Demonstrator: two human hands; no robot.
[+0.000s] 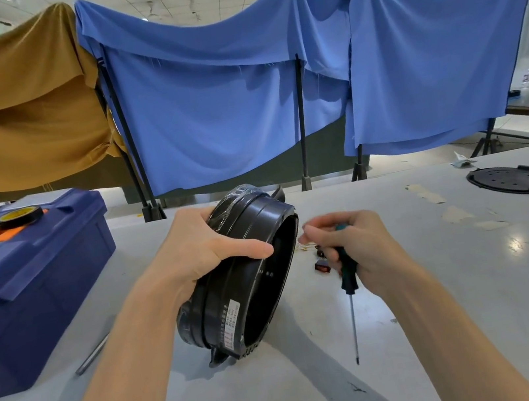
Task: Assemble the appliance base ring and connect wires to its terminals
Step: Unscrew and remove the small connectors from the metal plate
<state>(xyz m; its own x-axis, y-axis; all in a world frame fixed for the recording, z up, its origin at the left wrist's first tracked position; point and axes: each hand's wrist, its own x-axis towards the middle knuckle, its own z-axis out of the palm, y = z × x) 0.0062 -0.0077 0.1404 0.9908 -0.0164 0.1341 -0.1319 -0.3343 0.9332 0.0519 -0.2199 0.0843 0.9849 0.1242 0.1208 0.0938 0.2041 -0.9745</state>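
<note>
**Item: base ring** (233,295). Black, labelled on its outer wall. Stands tilted on its lower edge on the tabletop (446,310), centre of view, open side facing right.

**Left hand** (201,245). Grasps the ring's upper wall, thumb across the outside.

**Right hand** (364,247). Curled round a screwdriver (348,277), tip pointing down just above the tabletop. Its fingertips reach toward the ring's rim and seem to pinch thin wires (306,245), but the blur there leaves this uncertain. A small red-and-black part (321,264) lies beneath.

**Risks, as judged:**
- The ring balances on one edge and could roll or slip on the glossy surface if the left grasp slackens.
- The right hand does two jobs, so the screwdriver may drop or its tip may scratch the tabletop.
- Fine wires could snag on the rim or pull loose from a terminal.
- The small part is near enough to be knocked away.

**Surface:** pale grey, reflective tabletop with tape residue (459,214) and small dark flecks.
- Left: a blue toolbox (27,289) with a tape roll (18,216) on top, and a metal rod (93,354) beside it.
- Far right: two black discs (513,180).

**Room:** a large hall with a tiled ceiling. Blue cloth (223,102) and ochre cloth (8,102) hang over stands behind the tabletop.
</note>
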